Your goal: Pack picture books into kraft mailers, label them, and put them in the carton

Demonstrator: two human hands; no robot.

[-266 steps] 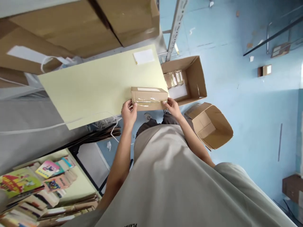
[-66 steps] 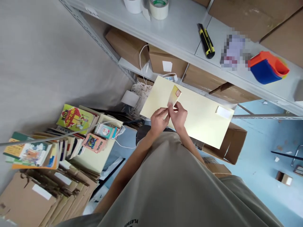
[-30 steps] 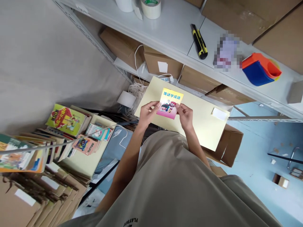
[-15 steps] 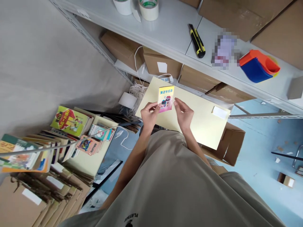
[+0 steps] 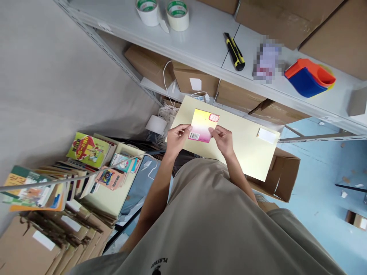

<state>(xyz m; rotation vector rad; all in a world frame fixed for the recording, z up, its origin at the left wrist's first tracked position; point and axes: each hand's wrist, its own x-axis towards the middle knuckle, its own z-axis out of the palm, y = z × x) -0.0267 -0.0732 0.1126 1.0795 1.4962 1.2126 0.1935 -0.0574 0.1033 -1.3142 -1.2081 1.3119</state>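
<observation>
I hold a small thin booklet in both hands, above a pale yellow board. Its back cover faces me, yellow fading to pink, with a barcode at the lower left and a red-edged sticker at the upper right. My left hand pinches the left edge by the barcode. My right hand grips the lower right edge.
A grey shelf carries two tape rolls, a yellow-black utility knife and stacked orange and blue bins. Cardboard boxes sit under it. Piles of children's books lie at left, an open carton at right.
The booklet has been turned over: its illustrated front showed a second ago, it stood edge-on half a second ago, and its back faces me now. Both hands hold it again.
</observation>
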